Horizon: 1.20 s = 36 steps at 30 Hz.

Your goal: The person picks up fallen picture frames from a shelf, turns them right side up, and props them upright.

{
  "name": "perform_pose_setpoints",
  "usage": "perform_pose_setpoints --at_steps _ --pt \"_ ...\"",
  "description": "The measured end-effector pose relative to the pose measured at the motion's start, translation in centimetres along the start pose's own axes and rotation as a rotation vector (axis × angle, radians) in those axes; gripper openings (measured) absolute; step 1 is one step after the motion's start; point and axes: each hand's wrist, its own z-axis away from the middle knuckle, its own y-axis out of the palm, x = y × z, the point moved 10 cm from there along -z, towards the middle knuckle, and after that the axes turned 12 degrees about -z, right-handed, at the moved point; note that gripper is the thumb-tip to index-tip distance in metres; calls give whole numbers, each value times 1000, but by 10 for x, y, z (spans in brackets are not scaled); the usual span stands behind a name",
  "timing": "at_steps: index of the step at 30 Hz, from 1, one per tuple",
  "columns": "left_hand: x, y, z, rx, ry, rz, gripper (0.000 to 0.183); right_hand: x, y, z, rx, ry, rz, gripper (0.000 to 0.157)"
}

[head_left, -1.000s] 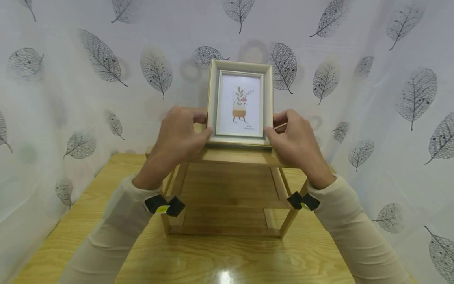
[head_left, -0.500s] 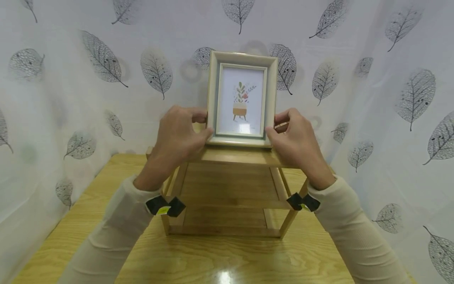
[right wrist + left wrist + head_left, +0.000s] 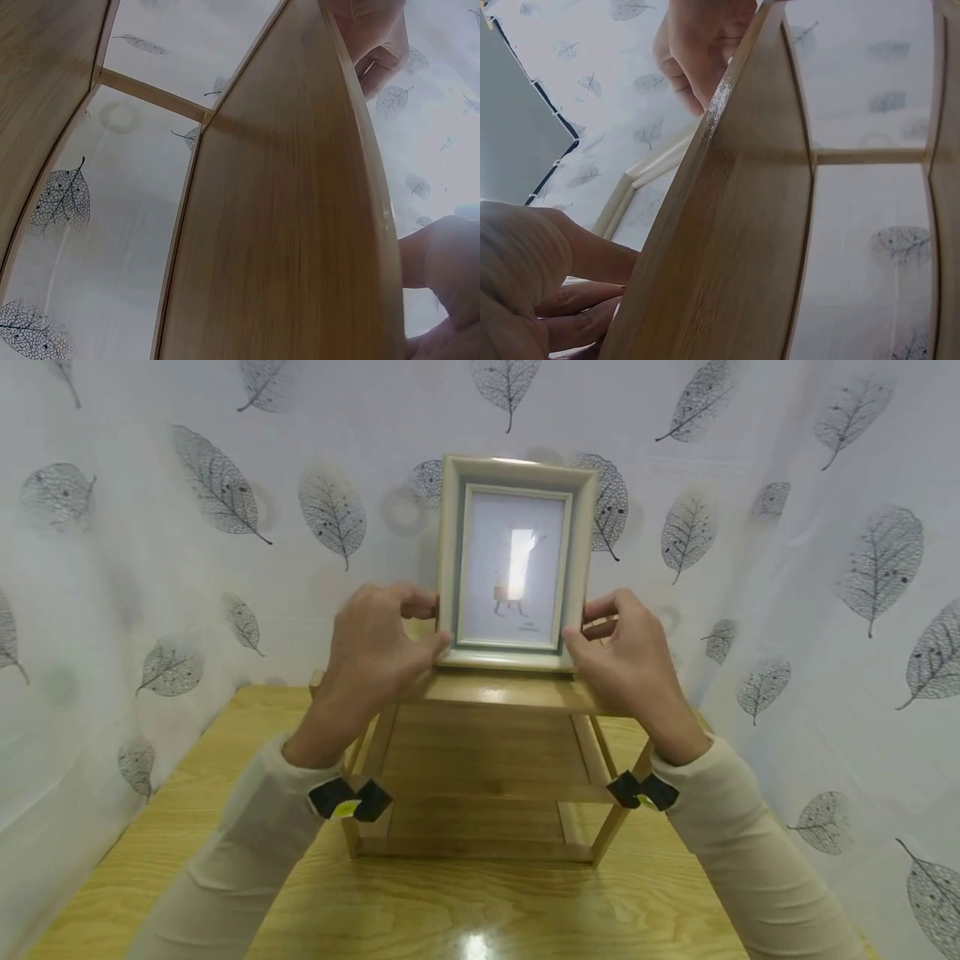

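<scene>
A cream picture frame (image 3: 451, 552) stands at the front of the top board of a light wooden shelf (image 3: 487, 690). Behind its glass a print of a plant in a legged pot is partly washed out by a bright reflection. My left hand (image 3: 375, 639) pinches the frame's lower left side, thumb in front and fingers round the edge. Likewise, my right hand (image 3: 628, 647) grips the lower right side. In the left wrist view the frame's corner (image 3: 630, 180) shows past the board. The right wrist view has the shelf's board (image 3: 277, 202) hiding the frame.
The shelf has lower boards (image 3: 480, 752) and slanted legs, and it stands on a wood-grain table (image 3: 450, 902). A white curtain (image 3: 405, 410) with dark leaf prints hangs close behind and along both sides.
The picture frame's top edge has risen in view as it tilts forward, more upright. The glare has moved up the glass. Both hands keep their grip near the same place.
</scene>
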Motion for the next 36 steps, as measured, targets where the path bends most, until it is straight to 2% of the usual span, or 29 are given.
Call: perform_pose_setpoints --at_steps 11,14,17,20,23,29,36 --pt "-3 1 0 3 6 -25 39 4 -5 4 -15 -37 -7 30" --pt "-3 5 -2 47 22 -46 43 2 -6 4 -19 -42 -13 30" --pt "0 12 -5 130 25 -46 49 2 -5 4 -20 -49 -19 30" --pt "3 21 -7 221 11 4 49 1 -3 3 -15 -47 -27 31" --pt "6 27 -6 279 -18 73 46 0 0 3 -6 -43 -35 32" --pt "4 29 -6 294 -36 199 43 3 0 3 -17 -64 -18 29" --pt "4 27 -5 284 -45 205 44 7 -3 4 -37 -101 -2 24"
